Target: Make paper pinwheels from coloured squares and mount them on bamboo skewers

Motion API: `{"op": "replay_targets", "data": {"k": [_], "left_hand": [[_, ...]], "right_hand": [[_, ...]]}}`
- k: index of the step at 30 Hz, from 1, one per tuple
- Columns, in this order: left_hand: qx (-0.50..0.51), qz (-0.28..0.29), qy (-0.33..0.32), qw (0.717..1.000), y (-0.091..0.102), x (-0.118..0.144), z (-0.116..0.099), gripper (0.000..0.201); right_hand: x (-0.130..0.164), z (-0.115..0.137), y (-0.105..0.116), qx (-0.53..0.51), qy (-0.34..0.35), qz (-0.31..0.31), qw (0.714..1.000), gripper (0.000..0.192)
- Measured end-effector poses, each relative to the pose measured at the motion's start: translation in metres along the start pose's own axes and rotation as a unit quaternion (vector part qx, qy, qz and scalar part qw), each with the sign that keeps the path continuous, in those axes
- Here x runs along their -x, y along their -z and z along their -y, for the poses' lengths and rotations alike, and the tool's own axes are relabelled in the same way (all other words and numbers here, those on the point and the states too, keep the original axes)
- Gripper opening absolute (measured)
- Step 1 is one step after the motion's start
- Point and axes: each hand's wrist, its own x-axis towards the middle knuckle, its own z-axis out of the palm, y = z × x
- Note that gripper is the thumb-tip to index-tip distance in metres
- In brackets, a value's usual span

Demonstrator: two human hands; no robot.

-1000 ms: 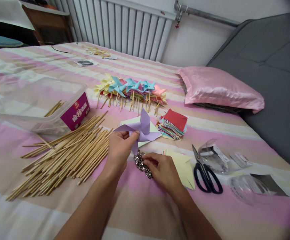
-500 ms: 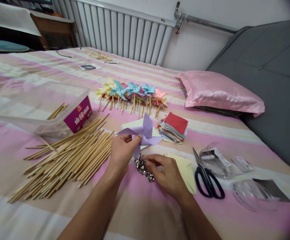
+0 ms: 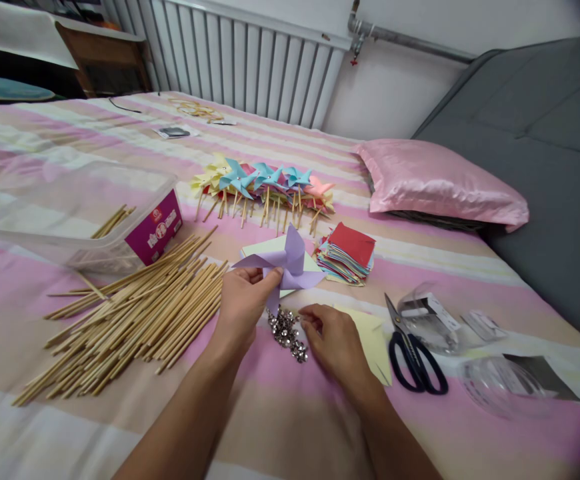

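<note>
My left hand (image 3: 244,297) pinches a purple paper pinwheel (image 3: 294,261), its thumb pressed on the folded middle. Just below the pinwheel lies a heap of shiny metal thumbtacks (image 3: 287,335) on the bedsheet. To the right of that heap is my right hand (image 3: 336,339), thumb and fingertips drawn together in a pinch; whatever is between them is too small to make out. Under the pinwheel, pale paper squares (image 3: 255,248) are partly hidden. A yellow paper sheet with cut corners (image 3: 370,337) lies beside and partly behind my right hand.
Bamboo sticks (image 3: 140,320) spread at left beside a clear plastic box (image 3: 153,230). Behind are several finished pinwheels (image 3: 267,177) and a stack of coloured paper squares (image 3: 350,250). Scissors (image 3: 415,353), clear packaging (image 3: 430,320) and a round plastic container (image 3: 503,387) lie at right; a pink pillow (image 3: 445,183) is beyond.
My right hand has drawn back slightly to the right from the thumbtack heap, fingertips still together. The left hand keeps its hold on the pinwheel.
</note>
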Motion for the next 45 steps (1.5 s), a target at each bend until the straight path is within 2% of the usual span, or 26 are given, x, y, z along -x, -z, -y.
{"op": "replay_targets", "data": {"k": [2,6,13,19,30,38,42,45], "left_hand": [[0.0,0.0,0.002,1.0,0.0,0.0,0.0,0.01],[0.001,0.003,0.008,1.0,0.0,0.0,0.0,0.013],[0.009,0.007,0.003,1.0,0.0,-0.001,0.002,0.014],[0.005,0.01,0.007,1.0,-0.001,0.0,0.002,0.014],[-0.022,0.003,-0.002,1.0,-0.002,0.001,0.002,0.012],[-0.025,-0.002,-0.006,1.0,-0.002,0.001,0.003,0.012],[-0.03,0.004,-0.012,0.999,-0.002,0.0,0.003,0.011],[-0.024,0.009,-0.012,1.0,-0.002,0.0,0.003,0.012]], "right_hand": [[-0.001,-0.002,-0.001,0.041,-0.003,0.012,0.999,0.025],[0.0,-0.001,0.0,0.051,-0.008,0.025,0.998,0.029],[0.0,0.005,0.001,0.107,-0.021,0.033,0.994,0.016],[-0.001,0.003,-0.004,0.127,-0.025,0.028,0.991,0.017],[-0.003,-0.003,-0.004,0.118,-0.022,0.014,0.993,0.02],[-0.007,-0.007,0.0,0.023,-0.047,0.005,0.999,0.026],[-0.005,-0.007,0.002,0.009,-0.009,0.003,1.0,0.029],[-0.003,-0.008,0.002,0.026,0.015,0.026,0.999,0.025]]}}
